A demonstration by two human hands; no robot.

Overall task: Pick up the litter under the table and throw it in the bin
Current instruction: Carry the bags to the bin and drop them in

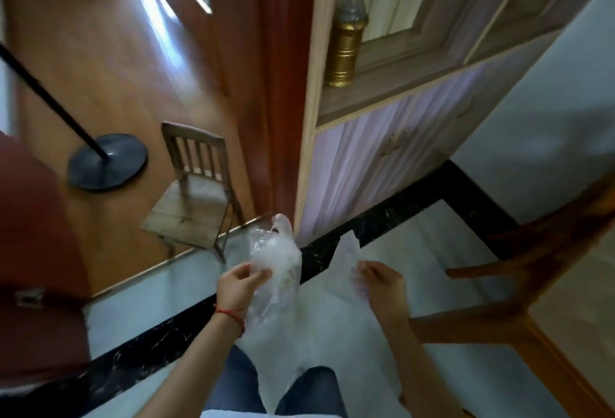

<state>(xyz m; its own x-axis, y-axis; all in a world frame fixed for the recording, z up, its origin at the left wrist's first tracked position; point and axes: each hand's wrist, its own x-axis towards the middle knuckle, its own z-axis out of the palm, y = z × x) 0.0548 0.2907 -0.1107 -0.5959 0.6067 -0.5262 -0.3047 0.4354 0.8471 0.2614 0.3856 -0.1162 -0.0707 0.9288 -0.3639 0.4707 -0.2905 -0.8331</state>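
two hands in view, both low centre. left hand [238,284] pinches a crumpled clear plastic bag [276,261] between thumb and fingers, grip closed on it; the bag stands up above the hand and hangs down past the wrist, red string bracelet [229,312] on that wrist. right hand [382,284] at 3 o'clock of the left, fingers curled on a thin white plastic sheet [346,257], grip holding its edge; the sheet pokes up toward 11 o'clock of the hand. the two pieces are apart, both held over the pale tiled floor [139,297]. small wooden chair [199,191] at 10 o'clock, black lamp base [108,161] further left. cabinet [399,151] at 12 o'clock with a gold container [346,48] on its shelf. motion blur throughout.
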